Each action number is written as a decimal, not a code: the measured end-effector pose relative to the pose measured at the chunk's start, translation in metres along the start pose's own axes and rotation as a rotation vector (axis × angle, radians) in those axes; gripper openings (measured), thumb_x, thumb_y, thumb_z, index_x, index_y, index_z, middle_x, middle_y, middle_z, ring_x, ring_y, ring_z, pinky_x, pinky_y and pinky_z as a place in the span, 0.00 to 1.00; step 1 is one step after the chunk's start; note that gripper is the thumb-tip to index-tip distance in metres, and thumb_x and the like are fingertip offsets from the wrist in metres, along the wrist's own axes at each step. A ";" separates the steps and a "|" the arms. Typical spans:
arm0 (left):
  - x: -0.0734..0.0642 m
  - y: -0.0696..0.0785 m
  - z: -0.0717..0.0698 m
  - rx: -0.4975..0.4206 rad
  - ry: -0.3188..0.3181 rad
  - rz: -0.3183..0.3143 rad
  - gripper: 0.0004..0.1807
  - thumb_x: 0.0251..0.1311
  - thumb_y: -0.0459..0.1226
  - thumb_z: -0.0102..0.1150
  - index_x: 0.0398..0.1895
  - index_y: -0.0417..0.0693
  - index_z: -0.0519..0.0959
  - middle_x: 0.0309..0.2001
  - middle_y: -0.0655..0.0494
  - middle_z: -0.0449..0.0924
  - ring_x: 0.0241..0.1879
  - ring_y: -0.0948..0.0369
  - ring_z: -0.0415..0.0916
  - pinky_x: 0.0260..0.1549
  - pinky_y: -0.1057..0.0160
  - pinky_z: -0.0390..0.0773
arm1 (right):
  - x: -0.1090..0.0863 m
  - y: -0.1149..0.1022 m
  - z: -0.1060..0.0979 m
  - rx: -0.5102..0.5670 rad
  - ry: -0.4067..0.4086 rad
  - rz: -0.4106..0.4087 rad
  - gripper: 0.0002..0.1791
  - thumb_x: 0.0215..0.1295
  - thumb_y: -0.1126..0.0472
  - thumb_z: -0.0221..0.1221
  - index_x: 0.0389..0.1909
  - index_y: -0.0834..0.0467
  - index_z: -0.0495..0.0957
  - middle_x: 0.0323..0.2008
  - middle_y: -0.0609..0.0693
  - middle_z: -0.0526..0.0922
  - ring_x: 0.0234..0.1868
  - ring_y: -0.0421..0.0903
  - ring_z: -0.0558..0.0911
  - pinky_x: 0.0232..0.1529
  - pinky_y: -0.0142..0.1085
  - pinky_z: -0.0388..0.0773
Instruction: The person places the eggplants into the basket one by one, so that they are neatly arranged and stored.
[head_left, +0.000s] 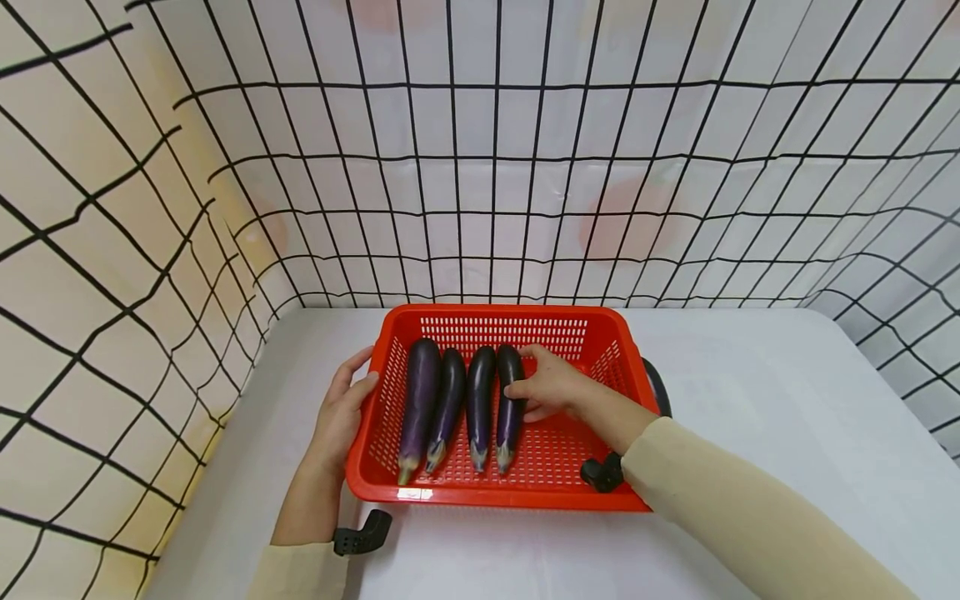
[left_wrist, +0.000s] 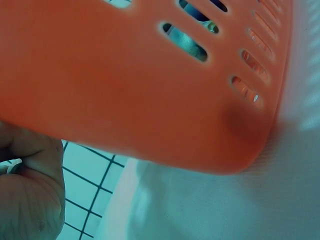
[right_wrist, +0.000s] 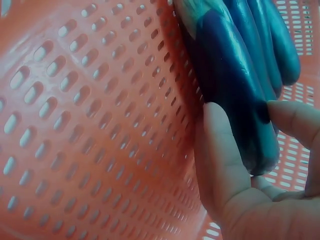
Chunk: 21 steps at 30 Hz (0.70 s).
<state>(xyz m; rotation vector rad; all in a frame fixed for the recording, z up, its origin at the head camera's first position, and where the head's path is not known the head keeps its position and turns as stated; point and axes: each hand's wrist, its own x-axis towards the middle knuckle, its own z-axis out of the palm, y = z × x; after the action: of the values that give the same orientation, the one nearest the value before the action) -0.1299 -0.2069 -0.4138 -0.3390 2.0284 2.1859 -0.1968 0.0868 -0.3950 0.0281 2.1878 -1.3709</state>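
Several dark purple eggplants lie side by side in a red plastic basket point(head_left: 555, 500), stems toward me in the head view. My right hand point(head_left: 553, 383) reaches in over the basket's right side and pinches the rightmost eggplant point(head_left: 509, 429) near its upper half. In the right wrist view, thumb and fingers sit on either side of that eggplant point(right_wrist: 227, 65), close to its rounded end. My left hand point(head_left: 339, 421) holds the basket's left rim from outside. The left wrist view has part of this hand point(left_wrist: 32, 190) at the basket wall point(left_wrist: 125, 100).
The basket stands on a white table point(head_left: 750, 400). A black wire grid point(head_left: 495, 158) rises behind and at both sides, with pale sheeting beyond it. A dark curved handle point(head_left: 657, 385) shows at the basket's right side. Each wrist wears a black camera mount point(head_left: 363, 533).
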 end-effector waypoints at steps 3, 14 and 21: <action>0.000 0.000 0.000 0.000 0.000 0.002 0.25 0.79 0.47 0.42 0.76 0.73 0.60 0.67 0.47 0.71 0.56 0.53 0.80 0.49 0.56 0.87 | 0.000 0.000 0.002 -0.007 0.007 0.007 0.44 0.66 0.66 0.65 0.77 0.60 0.51 0.53 0.71 0.80 0.40 0.57 0.90 0.38 0.45 0.89; 0.000 -0.001 0.000 -0.005 0.001 0.019 0.25 0.79 0.47 0.42 0.76 0.72 0.60 0.67 0.48 0.71 0.57 0.52 0.79 0.49 0.54 0.87 | 0.002 0.000 0.003 -0.071 0.029 0.031 0.42 0.65 0.65 0.65 0.76 0.63 0.54 0.55 0.71 0.79 0.42 0.56 0.89 0.42 0.46 0.89; 0.001 -0.001 0.000 -0.005 0.004 0.011 0.25 0.79 0.47 0.43 0.75 0.73 0.60 0.67 0.48 0.71 0.57 0.52 0.80 0.50 0.55 0.87 | 0.003 0.000 0.003 -0.079 0.029 0.029 0.43 0.65 0.64 0.65 0.76 0.62 0.54 0.55 0.70 0.79 0.41 0.55 0.89 0.40 0.47 0.89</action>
<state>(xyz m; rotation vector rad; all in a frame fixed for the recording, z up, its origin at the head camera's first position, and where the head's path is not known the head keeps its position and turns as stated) -0.1301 -0.2070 -0.4151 -0.3342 2.0320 2.1990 -0.1981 0.0833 -0.3973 0.0513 2.2549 -1.2751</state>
